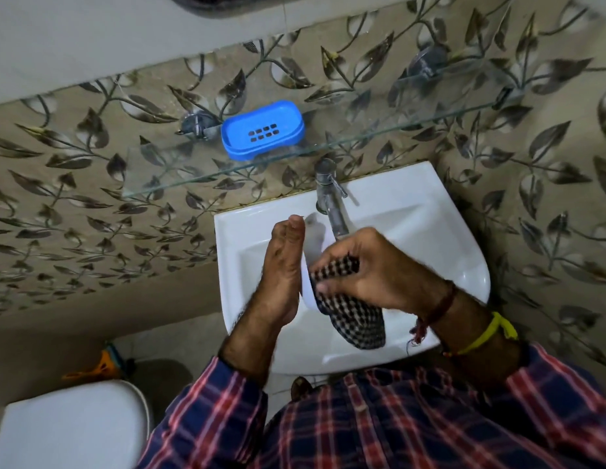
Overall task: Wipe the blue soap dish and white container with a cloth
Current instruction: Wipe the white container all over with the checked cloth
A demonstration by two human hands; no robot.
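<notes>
- Left hand [282,272] held flat and edge-up over the sink [430,231], fingers straight and together, palm pressed against the side of the white container [306,282]; a flat-palmed brace, not a curled grip.
- White container mostly hidden between the two hands, only a thin pale edge showing just below the tap [330,201].
- Right hand [365,269] clenched on the checked cloth [355,316], pressing it against the container; loose end of the cloth hanging toward 5 o'clock over the basin.
- Blue soap dish [262,130] sitting untouched on the glass shelf [379,137], toward 12 o'clock from the hands, well apart from them.
- Thread bands around the right wrist; plaid sleeves on both arms.
- Toilet lid [68,428] at 8 o'clock, low in view.
</notes>
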